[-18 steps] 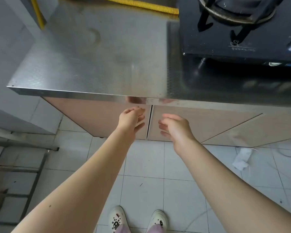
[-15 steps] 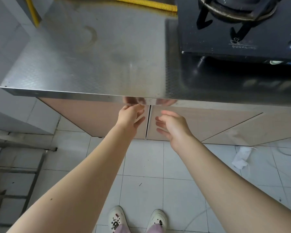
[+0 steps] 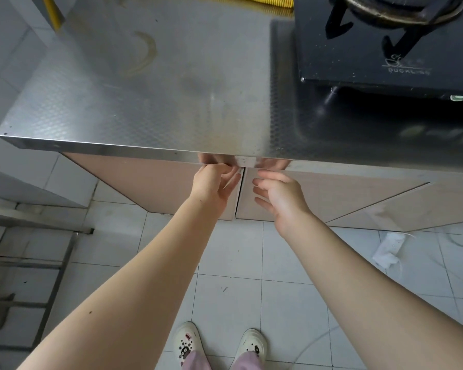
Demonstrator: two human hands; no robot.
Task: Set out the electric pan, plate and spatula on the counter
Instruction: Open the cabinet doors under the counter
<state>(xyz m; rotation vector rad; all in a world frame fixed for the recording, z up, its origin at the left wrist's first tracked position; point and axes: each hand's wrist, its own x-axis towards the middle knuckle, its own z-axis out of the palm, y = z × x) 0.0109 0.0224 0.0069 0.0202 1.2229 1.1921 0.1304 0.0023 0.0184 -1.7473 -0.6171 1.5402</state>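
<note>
Gripping: the left hand (image 3: 214, 186) has its fingers curled onto the top corner of the left cabinet door (image 3: 155, 182), right under the counter lip; that door's inner edge stands slightly out from the seam.
Right hand (image 3: 280, 196): fingers spread and loose, holding nothing, tips just beside the seam on the right cabinet door (image 3: 332, 198); whether they touch the panel cannot be told.
Seam: a thin dark gap between the two doors, directly below the counter's front edge.
Counter (image 3: 150, 102): bare steel with a straight front lip and a sharp left corner; wide free surface left of the gas stove (image 3: 380, 49), marked only by a curved stain.
Stove: black, on the counter's right part, its near edge well back from the lip.
Yellow hose (image 3: 251, 4): along the counter's back.
Task things: pan, plate and spatula are nowhere in view; the counter carries none of them.
Floor: pale tiles below the counter, open around the shoes (image 3: 219, 345); a white rag (image 3: 388, 249) lies to the right.
</note>
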